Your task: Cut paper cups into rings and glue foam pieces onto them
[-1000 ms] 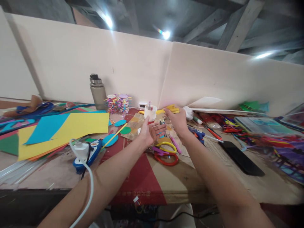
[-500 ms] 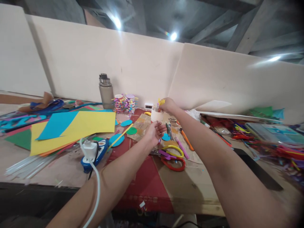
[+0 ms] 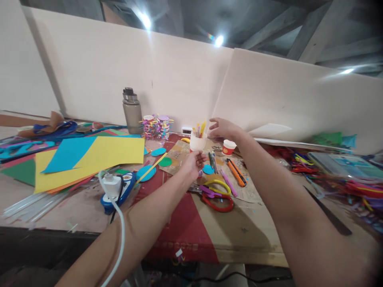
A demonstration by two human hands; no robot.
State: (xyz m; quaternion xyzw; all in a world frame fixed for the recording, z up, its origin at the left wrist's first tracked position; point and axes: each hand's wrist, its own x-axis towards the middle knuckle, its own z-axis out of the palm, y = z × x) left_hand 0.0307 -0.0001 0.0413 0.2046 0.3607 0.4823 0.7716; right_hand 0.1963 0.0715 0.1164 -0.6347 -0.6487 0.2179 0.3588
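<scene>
My right hand (image 3: 223,128) hovers open and empty just beside the white cup (image 3: 198,142) of coloured strips (image 3: 201,129) at the back of the table (image 3: 239,235), while my left hand (image 3: 191,164), fingers loosely curled on nothing I can make out, sits just in front of it. I judge the cup light and top-heavy, so a careless brush from either hand could tip it and scatter the strips across the scissors (image 3: 217,193) and orange knife (image 3: 237,172).

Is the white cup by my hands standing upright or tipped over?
Upright. The white cup stands on the table with its mouth facing up and colored strips sticking out of the top.
</scene>
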